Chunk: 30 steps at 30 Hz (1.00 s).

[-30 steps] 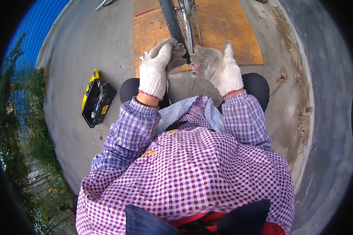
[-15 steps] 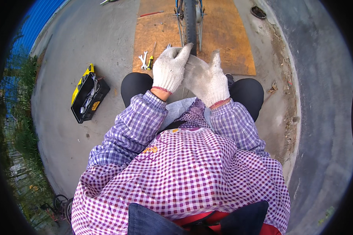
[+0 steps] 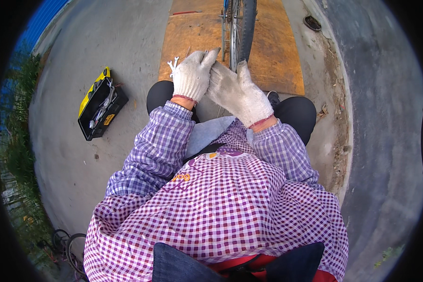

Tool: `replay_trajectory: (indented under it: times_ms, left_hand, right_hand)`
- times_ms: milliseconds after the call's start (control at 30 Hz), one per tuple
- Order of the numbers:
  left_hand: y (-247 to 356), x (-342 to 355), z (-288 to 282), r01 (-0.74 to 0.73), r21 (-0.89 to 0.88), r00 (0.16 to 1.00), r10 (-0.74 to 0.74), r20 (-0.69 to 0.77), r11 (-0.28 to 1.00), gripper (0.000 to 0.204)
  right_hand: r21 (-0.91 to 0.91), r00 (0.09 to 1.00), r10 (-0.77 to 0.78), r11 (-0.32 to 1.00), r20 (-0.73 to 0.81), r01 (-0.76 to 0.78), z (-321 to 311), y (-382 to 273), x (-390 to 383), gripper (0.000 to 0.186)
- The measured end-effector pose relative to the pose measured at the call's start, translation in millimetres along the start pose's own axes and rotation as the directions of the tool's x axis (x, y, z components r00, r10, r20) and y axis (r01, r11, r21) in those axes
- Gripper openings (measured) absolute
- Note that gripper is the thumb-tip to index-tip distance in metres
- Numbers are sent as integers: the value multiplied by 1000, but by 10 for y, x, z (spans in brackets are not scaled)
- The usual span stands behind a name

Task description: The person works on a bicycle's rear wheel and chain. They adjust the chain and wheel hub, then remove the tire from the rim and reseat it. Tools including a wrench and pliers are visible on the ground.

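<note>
Both my hands wear off-white knitted work gloves with red cuffs and meet in front of my knees. My left hand point(image 3: 193, 75) is closed, its thumb and fingers pressed together beside the fingers of my right hand; what it grips, if anything, is hidden. My right hand point(image 3: 238, 91) is turned partly palm up, fingers stretched toward the left one and thumb apart; its fingertips are partly covered. Just beyond them stands a bicycle wheel point(image 3: 247, 33) with a black knobby tyre and spokes. A silver open-ended wrench point(image 3: 173, 64) shows beside my left hand.
Under the wheel lies a wooden board point(image 3: 277, 51), with a thin red tool point(image 3: 187, 12) near its far left. An opened black and yellow toolbox point(image 3: 102, 105) holding metal tools sits on the concrete at left. A dark round object point(image 3: 312, 23) lies far right.
The wheel now appears farther right and leans, showing more of its spoked side. My gloved hands have shifted slightly left in the picture. The left one now covers the yellow-handled screwdriver.
</note>
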<state>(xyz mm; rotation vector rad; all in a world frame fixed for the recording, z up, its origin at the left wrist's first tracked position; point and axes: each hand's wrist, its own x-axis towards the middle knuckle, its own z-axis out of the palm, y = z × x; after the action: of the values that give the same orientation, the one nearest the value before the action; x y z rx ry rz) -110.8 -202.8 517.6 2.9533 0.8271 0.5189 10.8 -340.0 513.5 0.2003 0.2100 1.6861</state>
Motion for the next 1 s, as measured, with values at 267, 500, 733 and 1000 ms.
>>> replay_trajectory:
  times_ms: [267,500,733,1000]
  left_hand:
    - [192,33,-78,33,-238,993,-4,121,971,39]
    - [447,100,-224,352,-473,916,-193,352,808,33]
    - [263,185,0,351,-496,936,-280,214,794,49]
    - [566,298,-213,431,-510,901,-319,295,745,37]
  right_hand:
    - [-353,989,-141,928,-43,117,-316,-71,-10,54]
    - [-522,918,-247,851,-310,52,-371,-124,-67,42]
    - [-300,971,-111,953,-211,43,-259,-180,-7,48]
    - [-712,965,-199,702,-171,19,83,-331,-108,41]
